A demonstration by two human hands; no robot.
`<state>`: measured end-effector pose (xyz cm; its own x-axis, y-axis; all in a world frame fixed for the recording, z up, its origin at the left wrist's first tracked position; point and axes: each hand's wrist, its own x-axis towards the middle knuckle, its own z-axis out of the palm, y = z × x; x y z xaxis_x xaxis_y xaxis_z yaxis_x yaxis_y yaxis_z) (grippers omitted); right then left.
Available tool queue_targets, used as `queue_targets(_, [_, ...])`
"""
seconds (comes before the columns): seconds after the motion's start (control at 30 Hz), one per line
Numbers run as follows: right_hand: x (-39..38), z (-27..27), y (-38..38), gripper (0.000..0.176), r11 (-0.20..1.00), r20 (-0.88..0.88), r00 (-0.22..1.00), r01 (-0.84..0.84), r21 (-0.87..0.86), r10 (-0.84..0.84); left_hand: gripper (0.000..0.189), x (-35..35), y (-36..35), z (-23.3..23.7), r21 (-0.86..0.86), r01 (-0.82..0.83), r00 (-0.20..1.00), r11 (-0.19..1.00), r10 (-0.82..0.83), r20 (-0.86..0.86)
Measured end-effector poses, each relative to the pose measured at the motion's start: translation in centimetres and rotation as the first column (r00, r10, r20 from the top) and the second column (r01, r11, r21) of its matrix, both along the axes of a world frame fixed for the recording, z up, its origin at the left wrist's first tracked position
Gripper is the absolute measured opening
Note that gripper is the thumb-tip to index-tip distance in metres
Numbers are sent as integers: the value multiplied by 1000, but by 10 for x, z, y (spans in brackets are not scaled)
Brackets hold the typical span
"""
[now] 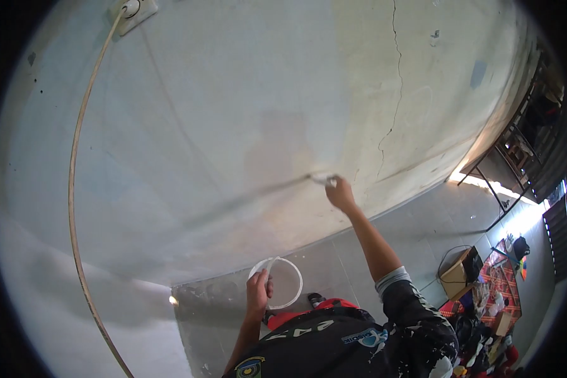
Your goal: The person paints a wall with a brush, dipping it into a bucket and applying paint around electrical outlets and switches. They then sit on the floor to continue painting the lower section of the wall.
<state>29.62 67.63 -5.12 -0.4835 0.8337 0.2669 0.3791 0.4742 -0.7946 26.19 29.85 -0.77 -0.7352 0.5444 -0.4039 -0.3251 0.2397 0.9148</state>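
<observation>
My right hand [340, 194] is stretched out to the wall, its fingers closed round a small paintbrush [320, 179]. The brush's tip is at the wall surface [233, 145], where a long dark shadow runs down to the left from it. Lower down, my left hand [258, 293] is wrapped round the handle at the near left side of a white bucket [301, 286]. The bucket is round and open at the top, with a pale inside. It hangs in front of my body, below the brush.
A pale cable [74, 157] runs down the left from a wall socket [134, 14]. A crack [398, 82] crosses the wall. On the grey tiled floor [359, 255] at right stand a cardboard box [455, 277] and a patterned red mat [507, 283] with piled items. A metal frame [501, 214] stands beyond.
</observation>
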Motion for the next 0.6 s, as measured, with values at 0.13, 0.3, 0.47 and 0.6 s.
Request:
queue_targets(0.13, [-8, 149, 2, 35, 998, -171, 985, 2, 57, 8, 31, 0, -5, -3, 50, -55, 999, 997, 55, -1])
queue_targets(0.3, [11, 277, -50, 30, 990, -366, 926, -47, 130, 92, 34, -5, -9, -5, 57, -16, 999, 998, 18, -27])
queue_targets(0.47, [-19, 199, -59, 33, 953, -299, 950, 7, 303, 89, 35, -9, -8, -5, 40, -49, 999, 998, 49, 1])
queue_targets(0.6, [-45, 24, -55, 38, 882, -224, 974, 65, 466, 46, 34, -10, -17, -10, 30, -21, 998, 999, 23, -64])
